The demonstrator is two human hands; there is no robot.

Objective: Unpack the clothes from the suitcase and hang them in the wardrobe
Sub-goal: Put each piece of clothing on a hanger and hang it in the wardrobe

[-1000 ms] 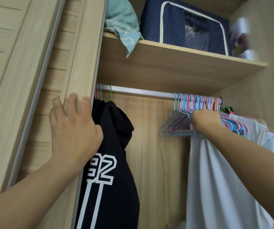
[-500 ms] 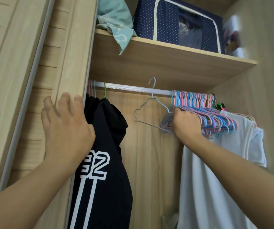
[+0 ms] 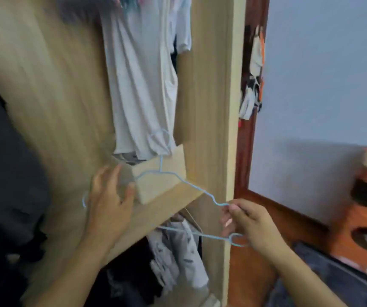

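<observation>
Hanger [image 3: 179, 181] of thin light-blue wire is hanging between my two hands in front of the wardrobe [image 3: 209, 96], its hook pointing up toward the hem of the white T-shirt [image 3: 138, 85] on the rail side. My right hand [image 3: 253, 227] is pinching the wire's right shoulder end, fingers [image 3: 235, 210] curled round it. My left hand [image 3: 109, 198] is hovering at the other end with fingers spread and relaxed; blur is keeping me from telling whether they are touching the wire. I am judging this hanger as very light, springy and easy to bend, likely to snag on fabric, so I am holding it by the shoulder bends, not the hook. Dark clothing [image 3: 333, 282] is lying at lower right, possibly the suitcase load.
</observation>
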